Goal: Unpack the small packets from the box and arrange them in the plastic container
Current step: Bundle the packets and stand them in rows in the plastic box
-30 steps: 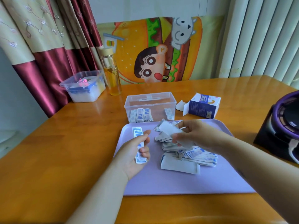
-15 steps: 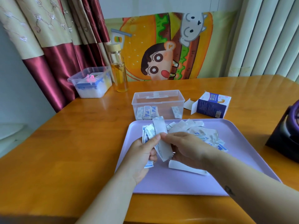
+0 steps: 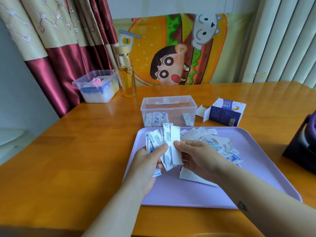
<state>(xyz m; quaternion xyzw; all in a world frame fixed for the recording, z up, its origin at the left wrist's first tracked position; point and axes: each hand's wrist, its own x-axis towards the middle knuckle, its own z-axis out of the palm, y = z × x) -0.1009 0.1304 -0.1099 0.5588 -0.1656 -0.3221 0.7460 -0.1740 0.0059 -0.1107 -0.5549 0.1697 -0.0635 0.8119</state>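
Observation:
Over the lilac tray (image 3: pixel 256 171), my left hand (image 3: pixel 147 161) grips a fanned bunch of white-and-blue packets (image 3: pixel 158 139). My right hand (image 3: pixel 198 156) pinches one white packet (image 3: pixel 176 146) against that bunch. A loose pile of packets (image 3: pixel 218 144) lies on the tray behind my right hand, and one white strip (image 3: pixel 193 177) lies below it. The clear plastic container (image 3: pixel 168 106) stands just beyond the tray with several packets upright inside. The opened blue-and-white box (image 3: pixel 225 113) lies on its side to the container's right.
A lidded clear tub (image 3: pixel 97 86) and a glass bottle of yellow liquid (image 3: pixel 126 72) stand at the back left of the wooden table (image 3: pixel 68 151). A dark purple object (image 3: pixel 304 141) sits at the right edge. Curtains and a cartoon cushion line the back.
My right hand lifted a packet from the pile and brought it left to my left hand, which now holds several packets instead of one. The camera view shifted.

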